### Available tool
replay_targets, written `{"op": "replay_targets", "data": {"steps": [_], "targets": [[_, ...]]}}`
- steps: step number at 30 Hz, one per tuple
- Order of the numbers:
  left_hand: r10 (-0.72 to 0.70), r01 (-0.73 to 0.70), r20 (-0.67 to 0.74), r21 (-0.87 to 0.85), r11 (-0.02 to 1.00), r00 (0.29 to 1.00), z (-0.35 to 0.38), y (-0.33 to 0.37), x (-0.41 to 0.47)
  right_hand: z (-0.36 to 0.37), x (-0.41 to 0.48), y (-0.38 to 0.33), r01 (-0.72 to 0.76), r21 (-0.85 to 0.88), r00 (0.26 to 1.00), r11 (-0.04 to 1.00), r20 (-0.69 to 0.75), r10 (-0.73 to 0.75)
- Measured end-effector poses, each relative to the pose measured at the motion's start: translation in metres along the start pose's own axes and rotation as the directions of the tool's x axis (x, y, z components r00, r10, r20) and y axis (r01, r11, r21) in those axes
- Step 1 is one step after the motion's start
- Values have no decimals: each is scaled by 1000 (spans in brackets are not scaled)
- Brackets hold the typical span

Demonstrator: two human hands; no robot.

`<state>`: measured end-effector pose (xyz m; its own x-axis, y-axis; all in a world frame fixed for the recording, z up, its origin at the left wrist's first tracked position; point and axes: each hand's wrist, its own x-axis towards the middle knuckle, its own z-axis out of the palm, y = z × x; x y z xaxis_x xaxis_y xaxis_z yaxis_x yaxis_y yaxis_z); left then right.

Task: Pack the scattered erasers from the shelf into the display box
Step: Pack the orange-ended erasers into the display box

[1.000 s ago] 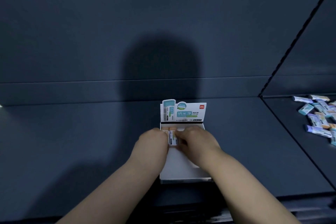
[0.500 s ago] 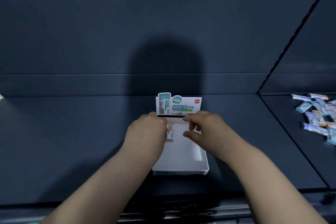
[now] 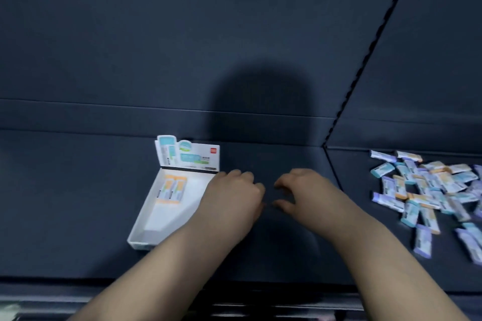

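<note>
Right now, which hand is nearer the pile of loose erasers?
Right. The right hand is over bare shelf, left of the pile of loose erasers, with a gap between. The left hand is farther left, beside the display box.

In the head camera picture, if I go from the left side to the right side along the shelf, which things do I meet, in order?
display box → left hand → right hand → scattered erasers

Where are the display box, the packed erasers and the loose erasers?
display box [image 3: 167,219], head view, bare white floor
packed erasers [image 3: 172,188], head view, middle of the pair
loose erasers [image 3: 430,185], head view, middle of the pile
</note>
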<state>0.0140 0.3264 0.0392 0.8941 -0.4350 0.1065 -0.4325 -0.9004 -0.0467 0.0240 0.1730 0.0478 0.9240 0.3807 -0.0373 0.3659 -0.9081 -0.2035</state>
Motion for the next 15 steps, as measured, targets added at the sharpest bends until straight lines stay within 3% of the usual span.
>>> {"op": "replay_targets", "data": {"steps": [7,15], "targets": [[-59,59,59,-5,998,997,11,62,16,4,-34,65,-1,-22,998,1000,67,2],[-49,50,86,-19,999,995,21,90,15,10,-68,89,-89,18,996,996,34,88]]}}
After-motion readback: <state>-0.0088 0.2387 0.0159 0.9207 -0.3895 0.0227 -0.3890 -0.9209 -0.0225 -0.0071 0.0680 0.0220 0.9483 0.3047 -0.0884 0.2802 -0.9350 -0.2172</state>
